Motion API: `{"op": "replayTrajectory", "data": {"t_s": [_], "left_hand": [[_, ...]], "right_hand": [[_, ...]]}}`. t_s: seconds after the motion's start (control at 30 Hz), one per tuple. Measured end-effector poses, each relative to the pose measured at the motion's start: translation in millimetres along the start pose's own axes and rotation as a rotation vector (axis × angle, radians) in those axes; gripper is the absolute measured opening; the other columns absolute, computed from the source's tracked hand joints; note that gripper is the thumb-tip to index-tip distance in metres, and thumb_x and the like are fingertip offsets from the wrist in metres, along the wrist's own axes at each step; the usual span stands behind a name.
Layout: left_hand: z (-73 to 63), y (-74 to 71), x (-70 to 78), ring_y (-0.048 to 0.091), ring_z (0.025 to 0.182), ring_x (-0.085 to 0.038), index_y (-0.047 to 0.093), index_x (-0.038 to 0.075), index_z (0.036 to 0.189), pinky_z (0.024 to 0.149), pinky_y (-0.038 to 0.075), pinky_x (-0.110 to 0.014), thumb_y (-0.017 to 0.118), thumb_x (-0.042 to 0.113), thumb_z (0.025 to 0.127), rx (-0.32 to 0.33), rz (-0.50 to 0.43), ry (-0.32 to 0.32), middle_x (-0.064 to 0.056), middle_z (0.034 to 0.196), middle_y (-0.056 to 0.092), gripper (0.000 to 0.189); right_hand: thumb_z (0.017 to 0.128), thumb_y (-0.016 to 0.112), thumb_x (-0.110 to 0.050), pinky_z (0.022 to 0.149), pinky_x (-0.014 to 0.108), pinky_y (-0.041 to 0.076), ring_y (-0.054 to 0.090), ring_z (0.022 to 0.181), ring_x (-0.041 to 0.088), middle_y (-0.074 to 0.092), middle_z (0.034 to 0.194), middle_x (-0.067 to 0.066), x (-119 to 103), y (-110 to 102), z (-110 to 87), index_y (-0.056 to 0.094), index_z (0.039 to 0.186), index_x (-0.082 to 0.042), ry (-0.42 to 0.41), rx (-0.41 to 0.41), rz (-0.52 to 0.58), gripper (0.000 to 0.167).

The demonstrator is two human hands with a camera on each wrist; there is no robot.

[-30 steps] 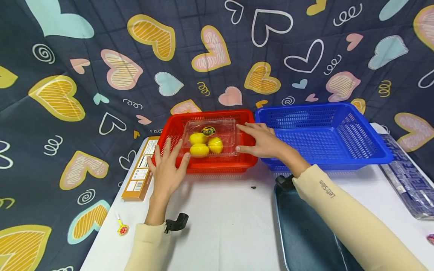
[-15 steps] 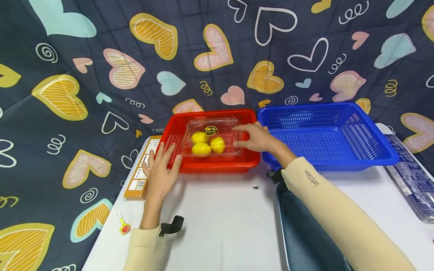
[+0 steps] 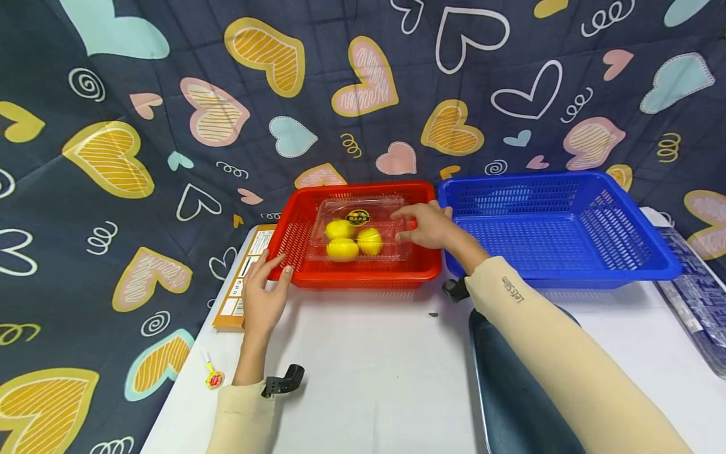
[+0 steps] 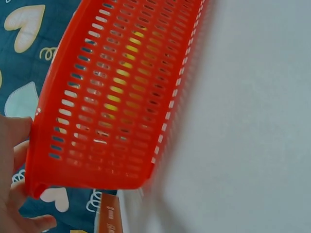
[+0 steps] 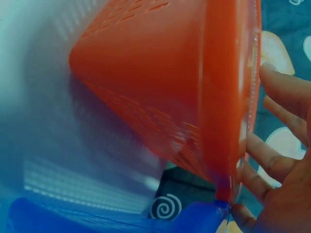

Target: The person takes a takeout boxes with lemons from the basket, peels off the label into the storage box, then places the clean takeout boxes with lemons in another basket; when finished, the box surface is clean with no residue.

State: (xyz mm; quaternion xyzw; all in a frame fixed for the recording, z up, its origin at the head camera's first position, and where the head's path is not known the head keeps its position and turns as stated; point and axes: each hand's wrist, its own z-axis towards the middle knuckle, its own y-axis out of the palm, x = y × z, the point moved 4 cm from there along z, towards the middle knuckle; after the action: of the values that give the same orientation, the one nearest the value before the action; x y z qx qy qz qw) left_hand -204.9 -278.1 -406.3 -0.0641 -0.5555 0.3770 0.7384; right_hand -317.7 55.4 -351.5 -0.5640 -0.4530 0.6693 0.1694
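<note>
A clear plastic clamshell box with a dark round label lies inside the red basket. Three lemons show through its walls. My right hand is over the box's right end, fingers and thumb spread; whether it touches the lid I cannot tell. The right wrist view has that hand beside the basket's rim. At the basket's front-left corner is my left hand, its fingers apart and relaxed, holding nothing. In the left wrist view its fingers are close to the red rim.
A blue basket stands right beside the red one. In front of it lies a dark tray, partly under my right sleeve. An orange-brown carton and a lollipop are at left, a blue-patterned package at right. A heart-patterned cloth hangs behind.
My left hand has drawn back left from the clear box to the basket's corner. My right hand has shifted slightly left over the box's end. The box and lemons stay in the red basket.
</note>
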Motion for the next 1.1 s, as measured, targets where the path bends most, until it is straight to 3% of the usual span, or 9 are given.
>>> {"op": "replayTrajectory", "data": {"t_s": [0.2, 0.47, 0.67, 1.1], "left_hand": [[-1.3, 1.1, -4.6, 0.04, 0.148, -0.03, 0.075, 0.009, 0.123, 0.115, 0.042, -0.052, 0.072, 0.019, 0.095, 0.019, -0.104, -0.022, -0.004, 0.156, 0.05, 0.03], [-2.9, 4.3, -7.6, 0.044, 0.147, -0.026, 0.077, 0.007, 0.116, 0.118, 0.04, -0.051, 0.073, 0.021, 0.094, 0.022, -0.202, -0.032, -0.003, 0.156, 0.05, 0.026], [-5.4, 5.4, -12.2, 0.042, 0.146, -0.025, 0.076, 0.008, 0.12, 0.108, 0.041, -0.058, 0.072, 0.026, 0.095, 0.034, -0.179, -0.057, 0.002, 0.157, 0.05, 0.031], [-7.9, 6.0, -12.2, 0.044, 0.144, -0.028, 0.076, 0.01, 0.12, 0.097, 0.037, -0.05, 0.072, 0.025, 0.095, 0.047, -0.182, -0.045, -0.001, 0.156, 0.05, 0.03]], "right_hand": [[0.092, 0.074, -0.025, 0.109, 0.067, 0.012, 0.039, 0.125, 0.037, 0.066, 0.132, 0.016, 2, 0, 3.2, 0.063, 0.139, -0.017, 0.007, 0.0, -0.004, 0.049], [0.093, 0.074, -0.025, 0.111, 0.067, 0.009, 0.038, 0.131, 0.04, 0.065, 0.138, 0.013, 2, -1, 6.2, 0.064, 0.138, -0.016, 0.018, -0.017, -0.017, 0.047], [0.092, 0.073, -0.022, 0.111, 0.07, 0.009, 0.039, 0.13, 0.041, 0.067, 0.135, 0.013, 1, -1, 10.0, 0.064, 0.138, -0.015, 0.012, -0.036, -0.026, 0.047], [0.093, 0.072, -0.02, 0.114, 0.07, 0.007, 0.04, 0.13, 0.039, 0.065, 0.132, 0.014, -7, -1, 18.9, 0.062, 0.141, -0.018, 0.027, -0.103, -0.039, 0.049]]}}
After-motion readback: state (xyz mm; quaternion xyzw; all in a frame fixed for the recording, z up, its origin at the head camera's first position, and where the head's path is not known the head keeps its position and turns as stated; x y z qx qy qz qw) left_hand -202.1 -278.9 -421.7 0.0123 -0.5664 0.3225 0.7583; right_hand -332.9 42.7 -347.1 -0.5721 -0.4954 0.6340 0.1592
